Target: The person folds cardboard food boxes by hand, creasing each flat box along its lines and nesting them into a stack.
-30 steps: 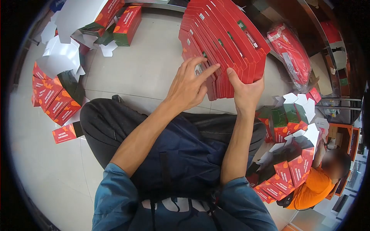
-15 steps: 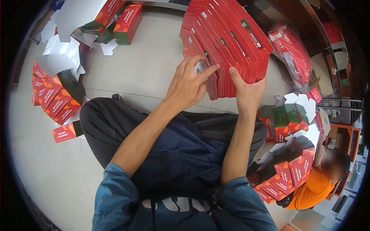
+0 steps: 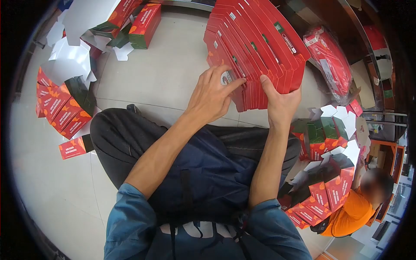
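Between the two hands fans a red stack point(image 3: 264, 47). The right hand point(image 3: 281, 103) clamps its near edge, thumb over the sheets; the left hand point(image 3: 210, 93), half-curled, touches its left side, pinching or not I can't tell. Steady right-hand pressure should keep the sheets even. Right of the grip: boxes point(image 3: 336, 190).

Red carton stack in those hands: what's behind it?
Past the red carton stack, pale tiled floor shows. What lies directly behind is covered, as are four fingertips of the right hand; its thumb shows in front.
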`<state>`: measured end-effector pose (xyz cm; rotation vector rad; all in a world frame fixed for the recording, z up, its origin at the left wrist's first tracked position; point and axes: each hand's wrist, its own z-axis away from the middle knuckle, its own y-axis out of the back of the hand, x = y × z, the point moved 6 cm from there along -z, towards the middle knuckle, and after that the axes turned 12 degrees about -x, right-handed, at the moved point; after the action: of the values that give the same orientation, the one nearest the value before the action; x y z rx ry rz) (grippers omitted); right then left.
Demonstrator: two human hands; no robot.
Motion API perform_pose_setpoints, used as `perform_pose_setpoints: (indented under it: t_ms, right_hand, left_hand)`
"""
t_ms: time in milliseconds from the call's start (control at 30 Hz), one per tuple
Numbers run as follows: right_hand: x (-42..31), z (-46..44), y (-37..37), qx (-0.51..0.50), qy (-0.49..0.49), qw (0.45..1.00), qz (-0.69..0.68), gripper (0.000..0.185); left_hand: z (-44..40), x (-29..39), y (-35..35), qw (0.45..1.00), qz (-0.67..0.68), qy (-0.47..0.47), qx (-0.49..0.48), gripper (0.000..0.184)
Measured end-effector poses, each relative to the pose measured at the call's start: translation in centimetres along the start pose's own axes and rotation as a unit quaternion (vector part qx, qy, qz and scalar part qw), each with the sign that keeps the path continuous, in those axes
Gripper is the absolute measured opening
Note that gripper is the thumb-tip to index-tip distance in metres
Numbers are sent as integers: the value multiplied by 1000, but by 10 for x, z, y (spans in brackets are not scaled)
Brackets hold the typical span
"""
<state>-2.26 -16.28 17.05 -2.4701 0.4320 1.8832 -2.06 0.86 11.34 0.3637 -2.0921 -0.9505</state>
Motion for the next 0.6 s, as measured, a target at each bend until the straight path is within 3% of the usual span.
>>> perform_pose_setpoints:
  t_ms: [600]
  right_hand:
    - [0, 0, 1, 4, -9, 1000, 0, 59]
  left_hand:
    - [4, 0, -4, 1000, 4, 1, -7, 62]
